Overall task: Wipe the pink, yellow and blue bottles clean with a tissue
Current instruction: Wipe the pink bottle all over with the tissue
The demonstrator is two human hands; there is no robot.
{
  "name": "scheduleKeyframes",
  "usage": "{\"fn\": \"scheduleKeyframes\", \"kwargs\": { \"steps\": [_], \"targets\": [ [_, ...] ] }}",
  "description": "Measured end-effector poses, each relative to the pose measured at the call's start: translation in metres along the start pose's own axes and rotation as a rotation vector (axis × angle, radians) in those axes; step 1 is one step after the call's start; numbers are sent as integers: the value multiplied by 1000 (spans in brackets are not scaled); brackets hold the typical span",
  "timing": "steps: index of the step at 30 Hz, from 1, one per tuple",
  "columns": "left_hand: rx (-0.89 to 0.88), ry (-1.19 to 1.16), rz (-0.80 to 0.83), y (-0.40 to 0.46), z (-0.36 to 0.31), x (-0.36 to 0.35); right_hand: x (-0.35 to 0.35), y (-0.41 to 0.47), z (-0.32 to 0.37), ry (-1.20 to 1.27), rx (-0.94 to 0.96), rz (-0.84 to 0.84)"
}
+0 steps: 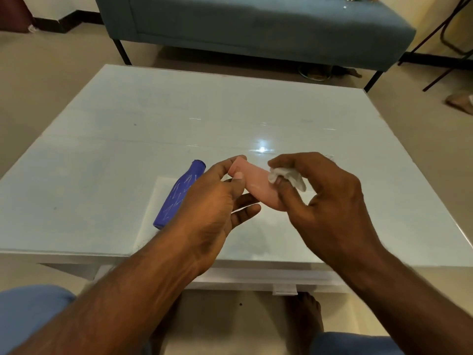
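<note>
Nearest, the left hand (217, 201) pinches one end of the pink bottle (252, 183) between thumb and fingertips, held above the tabletop (256, 111). The right hand (325, 198) has its grip clenched on a crumpled tissue (286, 176), pressed to the bottle's other end. The blue bottle (179, 194) lies on its side just left. No yellow bottle shows. That light fingertip pinch could let the bottle slip under wiping pressure.

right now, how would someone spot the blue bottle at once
Look at the white table, just left of the person's left hand. The blue bottle lies on its side there, neck pointing away, untouched, unlike the pink bottle held between both hands.
</note>
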State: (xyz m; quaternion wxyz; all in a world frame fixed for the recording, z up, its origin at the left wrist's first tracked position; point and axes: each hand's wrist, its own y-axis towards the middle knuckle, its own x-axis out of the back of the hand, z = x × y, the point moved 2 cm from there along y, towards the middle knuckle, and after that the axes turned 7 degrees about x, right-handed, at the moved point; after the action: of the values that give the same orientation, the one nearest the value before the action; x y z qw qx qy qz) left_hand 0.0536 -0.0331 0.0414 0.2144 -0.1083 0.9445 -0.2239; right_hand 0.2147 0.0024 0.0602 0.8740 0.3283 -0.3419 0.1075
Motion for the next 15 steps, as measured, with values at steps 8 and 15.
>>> {"fn": "scheduleKeyframes", "kwargs": {
  "steps": [8, 15],
  "targets": [
    [-9, 31, -6, 0, -1, 0, -1, 2, 0, -4, -13, 5],
    [-15, 40, -1, 1, -1, -1, -7, -3, 12, -14, 140, 61]
  ]
}}
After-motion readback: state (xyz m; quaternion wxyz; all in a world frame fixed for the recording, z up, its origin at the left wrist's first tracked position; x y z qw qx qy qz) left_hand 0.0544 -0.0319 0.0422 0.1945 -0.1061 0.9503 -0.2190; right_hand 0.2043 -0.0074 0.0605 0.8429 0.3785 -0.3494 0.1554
